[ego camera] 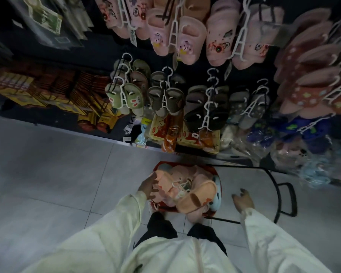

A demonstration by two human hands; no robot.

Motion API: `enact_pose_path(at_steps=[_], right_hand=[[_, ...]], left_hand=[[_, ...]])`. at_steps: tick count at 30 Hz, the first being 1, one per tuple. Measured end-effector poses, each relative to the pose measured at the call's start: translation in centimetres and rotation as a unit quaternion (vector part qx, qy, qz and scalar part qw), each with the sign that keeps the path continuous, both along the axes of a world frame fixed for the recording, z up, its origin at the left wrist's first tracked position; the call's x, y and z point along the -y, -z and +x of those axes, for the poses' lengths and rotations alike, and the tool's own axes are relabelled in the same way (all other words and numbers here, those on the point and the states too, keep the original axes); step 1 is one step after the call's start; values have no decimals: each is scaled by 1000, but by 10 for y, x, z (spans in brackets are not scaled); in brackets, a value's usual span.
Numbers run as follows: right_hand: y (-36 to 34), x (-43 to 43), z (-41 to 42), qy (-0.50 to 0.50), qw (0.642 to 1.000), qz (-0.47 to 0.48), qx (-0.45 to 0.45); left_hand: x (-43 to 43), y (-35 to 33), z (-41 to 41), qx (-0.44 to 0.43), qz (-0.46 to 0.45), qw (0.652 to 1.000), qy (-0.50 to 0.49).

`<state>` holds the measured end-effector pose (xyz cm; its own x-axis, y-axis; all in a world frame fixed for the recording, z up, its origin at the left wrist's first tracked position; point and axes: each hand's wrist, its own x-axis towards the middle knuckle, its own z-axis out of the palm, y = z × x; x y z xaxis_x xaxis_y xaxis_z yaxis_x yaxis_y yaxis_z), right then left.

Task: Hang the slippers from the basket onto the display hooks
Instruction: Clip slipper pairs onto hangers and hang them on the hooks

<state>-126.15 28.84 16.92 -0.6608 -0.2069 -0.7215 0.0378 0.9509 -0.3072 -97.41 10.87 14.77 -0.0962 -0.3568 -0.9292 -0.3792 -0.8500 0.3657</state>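
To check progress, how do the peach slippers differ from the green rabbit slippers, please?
The peach slippers lie jumbled in the red basket on the floor; the green slippers hang paired from a hook. Peach ones show a brown patch, green ones rabbit faces. Both have white hangers.

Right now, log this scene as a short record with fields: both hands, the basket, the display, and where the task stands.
left hand: fingers straight, touching a peach slipper in the basket
right hand: relaxed, empty, over the floor right of the basket
basket: red, on the floor, piled with peach slippers on white hangers
display: pink slippers above, green slippers and grey slippers below, all hanging
task state: no slipper lifted out yet
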Motion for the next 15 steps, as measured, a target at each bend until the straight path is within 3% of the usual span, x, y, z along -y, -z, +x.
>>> enact_pose_path(at_steps=[9,15], right_hand=[[23,21,69,-56,996,3,66],[97,19,75,-191,978,54,70]], left_hand=[[20,32,3,49,2,988,147],[4,78,7,80,-44,961,262]])
